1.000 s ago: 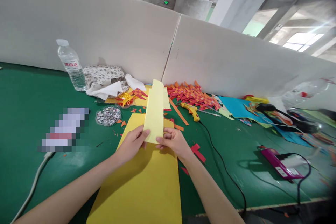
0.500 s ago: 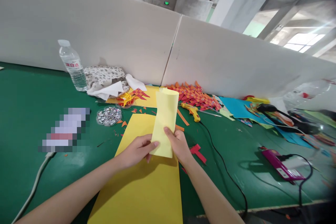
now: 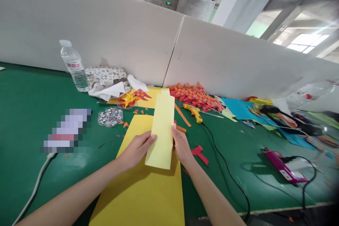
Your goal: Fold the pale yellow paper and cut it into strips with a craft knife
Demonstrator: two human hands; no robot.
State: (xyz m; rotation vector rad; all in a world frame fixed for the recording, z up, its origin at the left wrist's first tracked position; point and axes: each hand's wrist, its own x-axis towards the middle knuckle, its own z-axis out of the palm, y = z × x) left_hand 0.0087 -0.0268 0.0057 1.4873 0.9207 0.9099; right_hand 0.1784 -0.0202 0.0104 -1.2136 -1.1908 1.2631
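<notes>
Pale yellow strip (image 3: 161, 130): one, long and narrow, held off the desk between both hands. Its lower end lay over the large yellow sheet and its upper end pointed at the far edge of the desk.
Left hand (image 3: 136, 150): grasped the strip's left edge, thumb on the face, fingers behind.
Right hand (image 3: 181, 144): pinched the strip's right edge, thumb on the face.
Large yellow sheet (image 3: 143, 190): one, flat on the desk under both hands, running to the near edge.
Desk (image 3: 26, 106): one, green-topped.
Red scraps (image 3: 199, 152): a few pieces just right of the right hand; exact count could not be told.
Orange strip (image 3: 182, 114): one, lying beyond the right hand.
Glue gun (image 3: 194, 112): one, yellow, right of the strip's upper end.
Black cable (image 3: 227, 173): one, running from the glue gun toward the near edge.
Dish of googly eyes (image 3: 109, 116): one, left of the large sheet.
Woven paper fish (image 3: 196, 97): one pile at the far edge, too many to count.
Water bottle (image 3: 74, 65): one, upright at the far edge, left side.
Patterned cloth (image 3: 104, 76): one, just right of the bottle.
Pink device (image 3: 280, 166): one, toward the near right corner.
White cable (image 3: 34, 187): one, toward the near left corner.
</notes>
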